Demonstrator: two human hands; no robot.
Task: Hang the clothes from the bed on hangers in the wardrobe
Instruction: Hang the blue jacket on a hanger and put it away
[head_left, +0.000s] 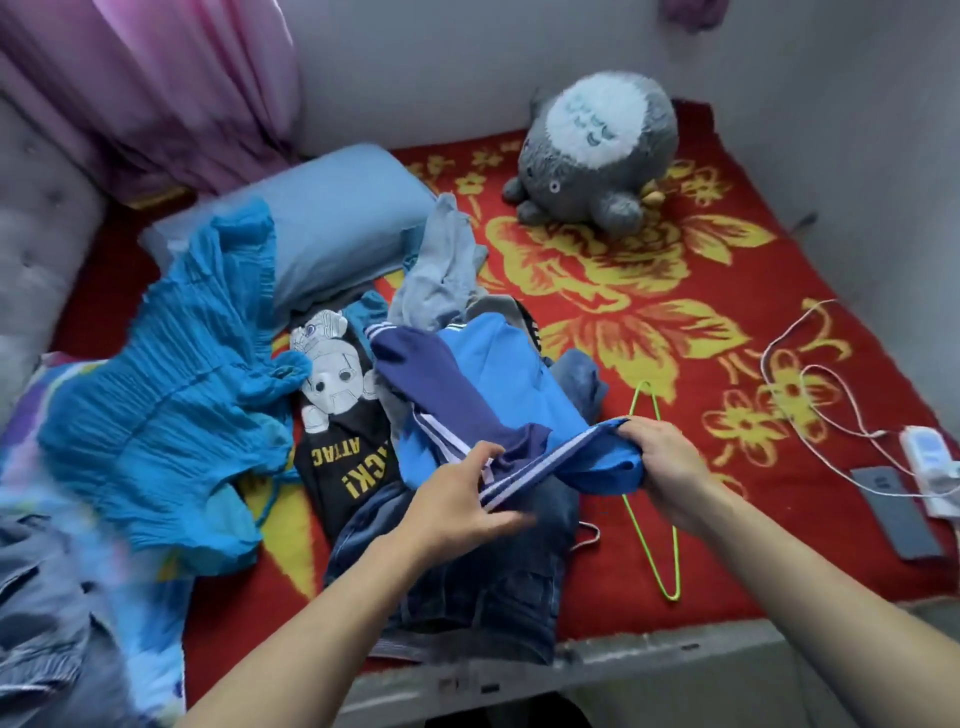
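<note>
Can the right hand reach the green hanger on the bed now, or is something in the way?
Probably yes, but not at once. The green hanger lies bare on the blanket just beside the right hand, with nothing on top. However, that hand is gripping the blue jacket and must release it first.

Jeans (457, 587): upper part hidden under the jacket (467, 384) and both hands.
Black tee (348, 457): print reads "ATTAC" and "CK!", remaining letters covered by the jacket.
Green hanger (655, 499): middle stretch hidden behind the right hand (662, 460); hook not visible.
Second hanger (587, 535): only a short pale loop shows beside the jeans.
Right fingers: tips buried in the jacket hem.
Denim (47, 639), lower left: blurred and cut by the frame edge; garment type cannot be told.
Turquoise dress (171, 395): lower hem smeared by blur.
Power strip (930, 462): cut by the right edge.
Purple cloth (691, 13): cut by the top edge.
</note>
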